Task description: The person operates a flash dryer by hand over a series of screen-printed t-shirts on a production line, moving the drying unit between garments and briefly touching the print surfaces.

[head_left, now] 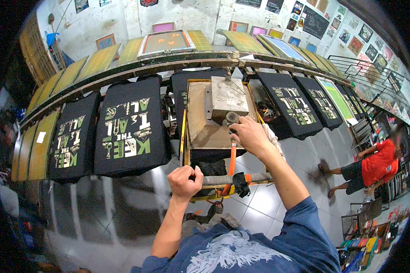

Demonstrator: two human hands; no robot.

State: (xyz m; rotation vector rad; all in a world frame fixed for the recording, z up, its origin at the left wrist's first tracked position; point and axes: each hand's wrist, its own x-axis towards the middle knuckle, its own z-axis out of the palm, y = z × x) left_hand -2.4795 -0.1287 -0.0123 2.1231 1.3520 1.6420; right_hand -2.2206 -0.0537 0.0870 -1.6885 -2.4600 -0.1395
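Before me stands a wheeled metal heater cart [198, 132] with a yellow frame, a sloped tan hood and a grey metal box [230, 95] on top. My left hand [185, 182] is closed in a fist at the left end of the cart's grey-wrapped push bar [216, 180], its thumb sticking up. My right hand [249, 134] is curled at a round dark metal valve fitting [232, 118] against the box. An orange hose [233, 159] runs down from this fitting past the bar. A black cloth bundle [241, 184] is tied onto the bar.
Black printed T-shirts [127, 123] lie on boards along a long rack, left and right of the cart. Behind them, a rail [136, 68] carries screen frames [167, 42]. To the right, a person in a red shirt [379, 166] stands near a chair [366, 216] on the tiled floor.
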